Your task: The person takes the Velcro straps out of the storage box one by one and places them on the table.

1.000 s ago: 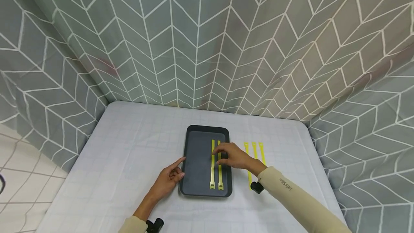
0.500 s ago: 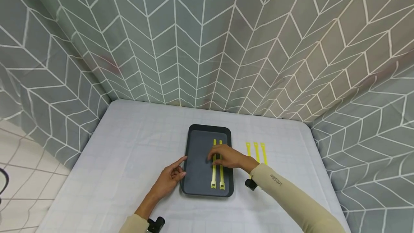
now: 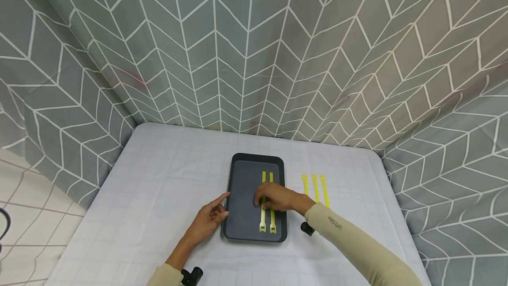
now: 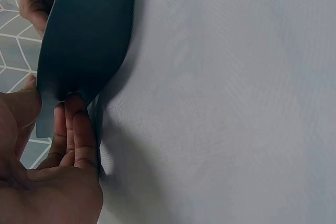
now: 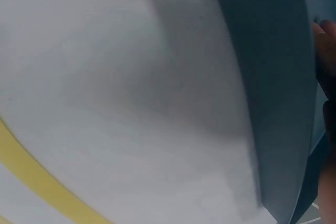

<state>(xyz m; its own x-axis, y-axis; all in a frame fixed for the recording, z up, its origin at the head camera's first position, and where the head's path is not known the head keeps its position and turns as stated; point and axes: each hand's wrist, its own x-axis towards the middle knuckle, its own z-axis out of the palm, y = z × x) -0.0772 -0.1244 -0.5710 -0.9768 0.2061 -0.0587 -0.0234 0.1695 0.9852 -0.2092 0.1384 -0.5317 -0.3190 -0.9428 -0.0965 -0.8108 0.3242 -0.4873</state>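
Two flat yellow hook-and-loop cable ties (image 3: pixel 263 220) (image 3: pixel 272 222) lie lengthwise in the right half of a dark grey tray (image 3: pixel 242 215). Over their middle is my right hand (image 3: pixel 278 197), its fingers bent down towards the tray floor. Index finger and thumb stand on either side of the left tie; whether they pinch it is hidden. My left hand (image 3: pixel 204 222) touches the tray's left side, the index finger reaching to the rim. Seen from the left wrist, its fingers (image 4: pixel 79 135) rest against the outer wall.
Several yellow ties, such as the rightmost tie (image 3: pixel 324 189), lie on the white cloth (image 3: pixel 174 167) right of the tray, partly behind my right forearm. A patterned grey curtain (image 3: pixel 246 56) hangs behind the table.
My right hand has shifted slightly left and lower within the tray, its fingers going past the left tie. Both ties keep their places, and the left hand stays at the tray's side.
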